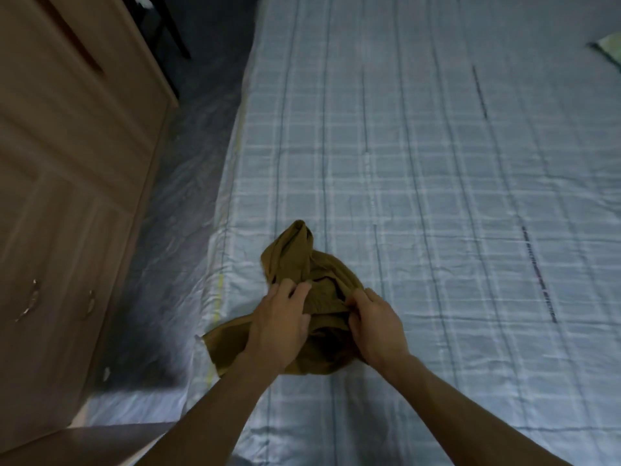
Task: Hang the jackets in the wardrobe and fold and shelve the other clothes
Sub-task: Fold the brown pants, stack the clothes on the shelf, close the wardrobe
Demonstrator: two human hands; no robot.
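Garment: olive-brown garment lay bunched on the bed, near its left edge and just in front of you (what kind of garment it was could not be told from the crumple).
Long axis: the heap ran away from you, one narrow end pointing up the bed and a flat tail spilling toward the bed's left edge.
Left hand: you had it palm down on the left side of the heap, fingers curled into the cloth, so the grip was clamped on a fold.
Right hand: you had it on the right side of the heap, thumb and fingers pinching a ridge of cloth, the grip closed on it.
Which hand was nearer: both sat on the garment about level, the bunched middle between them.
Arm pose: both forearms reached forward and converged on the heap, wrists low over the bed.
Wardrobe: stood to your left, across a strip of floor, well apart from the garment.
Judgement: spreading the cloth flat looked like the step in hand.
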